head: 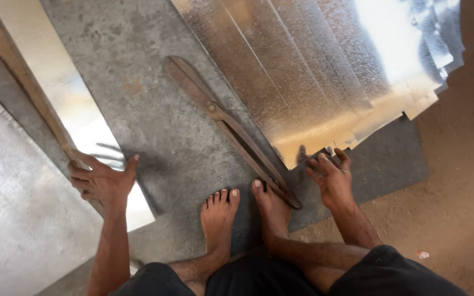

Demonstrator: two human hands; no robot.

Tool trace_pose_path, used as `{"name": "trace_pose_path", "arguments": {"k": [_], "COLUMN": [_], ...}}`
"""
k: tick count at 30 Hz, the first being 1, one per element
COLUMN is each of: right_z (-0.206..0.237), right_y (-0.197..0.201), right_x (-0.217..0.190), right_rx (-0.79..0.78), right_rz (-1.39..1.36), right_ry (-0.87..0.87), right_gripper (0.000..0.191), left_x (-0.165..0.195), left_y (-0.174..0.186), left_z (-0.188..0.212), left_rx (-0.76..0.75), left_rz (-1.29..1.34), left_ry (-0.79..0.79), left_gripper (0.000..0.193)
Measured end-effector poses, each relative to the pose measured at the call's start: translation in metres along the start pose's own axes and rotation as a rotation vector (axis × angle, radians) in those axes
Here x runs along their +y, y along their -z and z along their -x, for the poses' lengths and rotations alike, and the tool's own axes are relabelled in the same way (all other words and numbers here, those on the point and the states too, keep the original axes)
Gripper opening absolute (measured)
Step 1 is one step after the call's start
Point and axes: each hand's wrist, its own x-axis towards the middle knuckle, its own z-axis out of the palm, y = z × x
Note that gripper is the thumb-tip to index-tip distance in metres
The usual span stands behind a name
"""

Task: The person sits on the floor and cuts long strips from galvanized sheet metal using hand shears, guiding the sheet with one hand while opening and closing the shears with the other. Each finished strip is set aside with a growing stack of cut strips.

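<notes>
- Head view, hands: left hand (101,181) clenched around lower end of long wooden straightedge (26,85), thumb spread onto narrow shiny metal strip (78,118) lying beside it.
- Right hand (331,176) released, fingers bent, tips resting at near corner of stacked galvanised sheets (314,71); grasping nothing that shows.
- Large tin snips (231,129) flat on grey mat (149,109), blades away, handle ends touching right foot (270,205) at big toe; left foot (219,211) just beside.
- Risks, as judged: bare toes against snip handles, so any shove of the tool likely to pinch or scrape them.
- Sheet corner edges look sharp; fingertips sliding along could get cut.
- Stack fanned and uneven at far right; a pull at the near corner could make upper sheets slip toward the feet.
- Straightedge held one-handed at its end only; far end could swing off the strip.
- Strong glare off metal; edges hard to read.
- Counts: two hands, two bare feet, one pair of snips, one straightedge, one narrow strip.
- Sheets in stack: several layered edges visible, exact number cannot be told.
- One small scrap on the dirt floor (456,181) at lower right.
</notes>
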Motion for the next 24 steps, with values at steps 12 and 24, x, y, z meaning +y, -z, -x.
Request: {"name": "trace_pose_path", "arguments": {"k": [12, 24], "right_z": [-0.01, 0.01], "right_y": [0.005, -0.038], "right_x": [0.012, 0.03], "right_rx": [-0.591, -0.428], "right_rz": [0.322, 1.182], "right_ry": [0.344, 0.722], "right_gripper": [0.018, 0.055], "left_x": [0.202, 0.181], "left_y": [-0.032, -0.057], "left_z": [0.098, 0.058], "left_rx": [-1.45, -1.063], "left_rz": [1.697, 1.511], "left_ry": [0.354, 0.226], "left_gripper": [0.057, 0.089]}}
